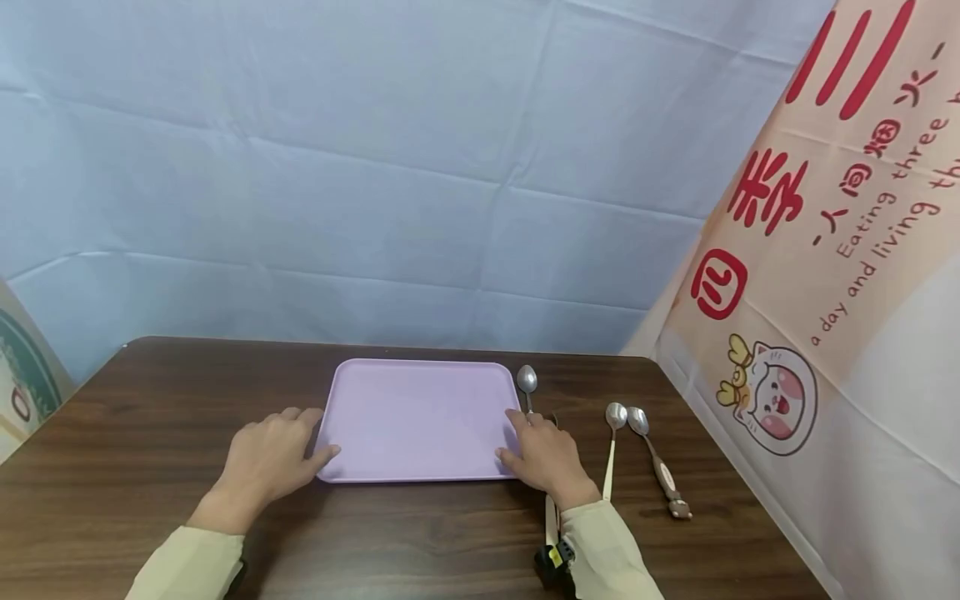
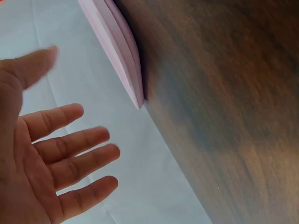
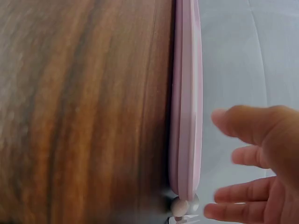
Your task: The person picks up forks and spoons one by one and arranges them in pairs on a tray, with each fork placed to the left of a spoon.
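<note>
A light purple rectangular tray (image 1: 420, 421) lies flat on the table, pinkish and edge-on in the wrist views. In the left wrist view, the edge of the tray (image 2: 122, 51) shows layered bands. At its left side is my left hand (image 1: 272, 460), fingers spread and apart from the rim in the left wrist view (image 2: 51, 163). By the near right corner hovers my right hand (image 1: 546, 457), its fingers loosely extended with nothing held. A spoon (image 1: 527, 380) lies beyond this hand, its handle partly hidden. Light utensil handles (image 1: 551, 523) show beneath the right wrist.
Right of the right hand, a spoon with a cream handle (image 1: 610, 467) and a spoon with a brown decorated handle (image 1: 664, 477) lie on the dark wooden table (image 1: 420, 542). Pale blue cloth (image 1: 360, 183) hangs behind; a printed cloth (image 1: 832, 275) hangs at right.
</note>
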`<state>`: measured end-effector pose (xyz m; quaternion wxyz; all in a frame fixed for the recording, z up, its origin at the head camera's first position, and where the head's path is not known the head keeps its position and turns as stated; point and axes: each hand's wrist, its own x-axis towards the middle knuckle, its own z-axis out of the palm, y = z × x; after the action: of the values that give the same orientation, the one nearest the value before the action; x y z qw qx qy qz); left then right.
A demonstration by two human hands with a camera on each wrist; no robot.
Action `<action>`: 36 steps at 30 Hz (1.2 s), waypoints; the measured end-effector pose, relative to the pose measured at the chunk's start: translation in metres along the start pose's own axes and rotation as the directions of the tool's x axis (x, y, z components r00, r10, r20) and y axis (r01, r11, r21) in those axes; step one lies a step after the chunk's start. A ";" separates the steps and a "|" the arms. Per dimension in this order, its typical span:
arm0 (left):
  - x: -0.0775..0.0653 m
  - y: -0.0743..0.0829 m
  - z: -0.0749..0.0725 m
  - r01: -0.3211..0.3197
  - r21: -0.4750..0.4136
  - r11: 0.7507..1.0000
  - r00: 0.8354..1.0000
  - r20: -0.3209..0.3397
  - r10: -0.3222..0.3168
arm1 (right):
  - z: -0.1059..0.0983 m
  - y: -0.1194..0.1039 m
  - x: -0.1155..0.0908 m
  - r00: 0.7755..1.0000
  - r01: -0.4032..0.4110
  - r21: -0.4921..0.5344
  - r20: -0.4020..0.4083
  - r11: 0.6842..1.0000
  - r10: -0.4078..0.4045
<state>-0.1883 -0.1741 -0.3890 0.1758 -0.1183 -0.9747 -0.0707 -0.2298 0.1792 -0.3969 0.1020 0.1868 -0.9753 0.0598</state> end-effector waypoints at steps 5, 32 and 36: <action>0.000 0.000 -0.001 0.012 0.001 1.000 1.000 -0.009 -0.012 | -0.001 0.000 0.000 1.000 0.020 -0.003 -0.012 1.000 -0.020; 0.002 0.006 0.005 0.077 -0.108 0.991 0.988 0.145 -0.061 | -0.011 0.001 -0.017 0.990 -0.045 0.113 0.138 0.993 0.029; 0.002 0.008 0.003 0.106 -0.112 0.988 0.985 0.148 -0.089 | -0.015 0.002 -0.024 0.984 -0.075 0.124 0.169 0.989 0.053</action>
<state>-0.1894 -0.1654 -0.3906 0.0944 -0.0855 -0.9835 -0.1288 -0.2057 0.1918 -0.3875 0.0066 0.1659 -0.9799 0.1109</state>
